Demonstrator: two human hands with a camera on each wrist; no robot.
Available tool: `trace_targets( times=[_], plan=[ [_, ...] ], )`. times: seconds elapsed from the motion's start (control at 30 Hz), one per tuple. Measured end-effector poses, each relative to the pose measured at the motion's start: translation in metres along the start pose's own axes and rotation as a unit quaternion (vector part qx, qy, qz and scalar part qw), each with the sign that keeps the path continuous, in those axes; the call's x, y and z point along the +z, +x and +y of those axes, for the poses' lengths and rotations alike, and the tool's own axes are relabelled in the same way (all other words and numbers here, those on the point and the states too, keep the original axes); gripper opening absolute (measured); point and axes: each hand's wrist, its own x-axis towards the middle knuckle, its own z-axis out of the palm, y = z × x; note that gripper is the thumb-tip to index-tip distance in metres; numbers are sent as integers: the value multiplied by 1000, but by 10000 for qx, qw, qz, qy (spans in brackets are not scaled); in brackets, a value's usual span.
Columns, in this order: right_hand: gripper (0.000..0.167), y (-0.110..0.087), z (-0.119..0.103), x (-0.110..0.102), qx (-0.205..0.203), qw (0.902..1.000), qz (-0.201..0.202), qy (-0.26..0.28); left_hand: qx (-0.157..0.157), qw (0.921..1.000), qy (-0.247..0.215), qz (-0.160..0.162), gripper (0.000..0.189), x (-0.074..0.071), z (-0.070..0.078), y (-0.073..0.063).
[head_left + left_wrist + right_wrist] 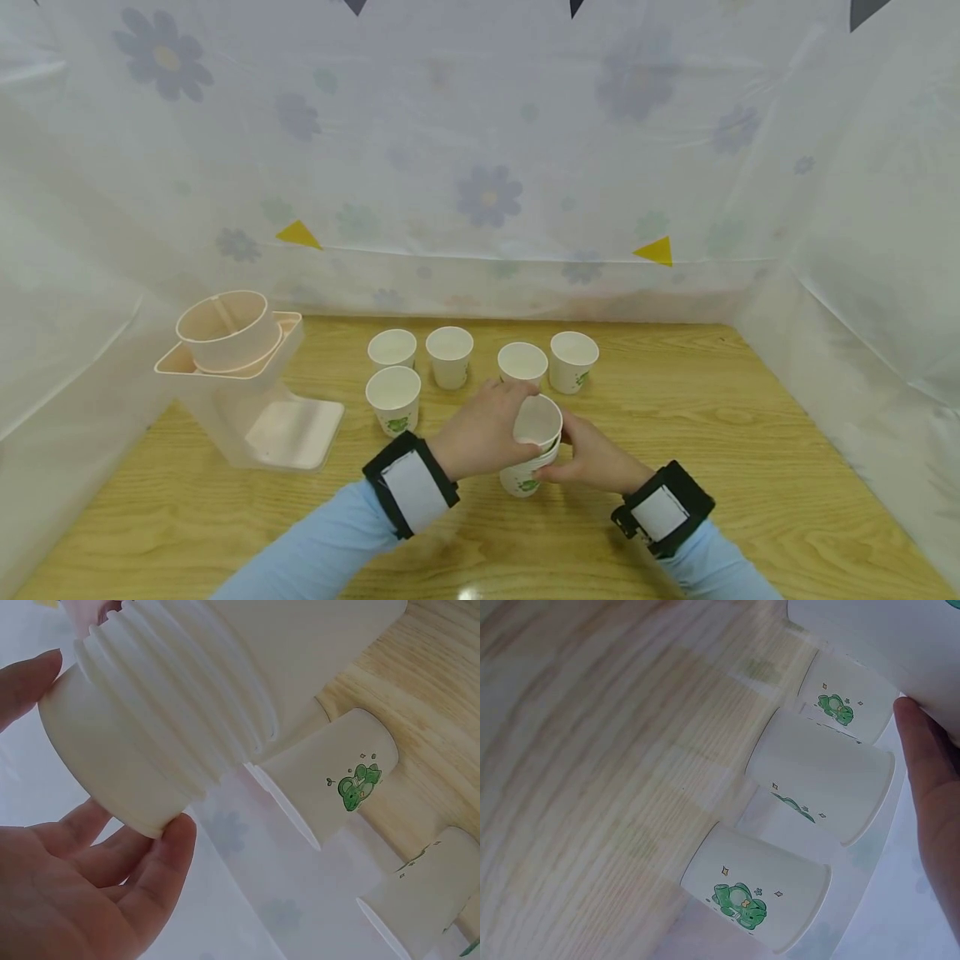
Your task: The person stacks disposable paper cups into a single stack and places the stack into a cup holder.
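A stack of nested white paper cups (520,481) with green prints stands between the two hands at the middle of the table. My left hand (483,429) pinches the rim of the top cup (112,750), thumb on one side and fingers on the other. That cup sits higher than the others, with a wider band of its wall showing above the closely spaced rims. My right hand (596,458) grips the stack from the right, lower down. In the right wrist view, a fingertip of the right hand (930,795) lies against the stack's wall (870,637).
Beyond the stack stand single paper cups: a front-left cup (393,402), two behind it, a cup (522,362) just past the hands and another (573,363) to its right. A cream plastic stand (300,433) holding a round container (228,333) is at left. White curtains enclose the table (750,467).
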Motion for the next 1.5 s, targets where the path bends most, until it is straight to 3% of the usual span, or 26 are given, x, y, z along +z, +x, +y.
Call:
trace_targets(
  times=[0.57, 1.03, 1.5],
  plan=[
    [79, 0, 1, 0, 6, 10000, 20, 70, -103, 9998, 9, -158, 63, 4, 0, 0],
    [78, 0, 1, 0, -76, 9999, 65, 41, 1, 9971, -456, -609, 67, 2, -8, 4],
    [81, 0, 3, 0, -136, 9999, 46, 50, 212, 9895, -836, -1160, 70, -6, -14, 9]
  ],
)
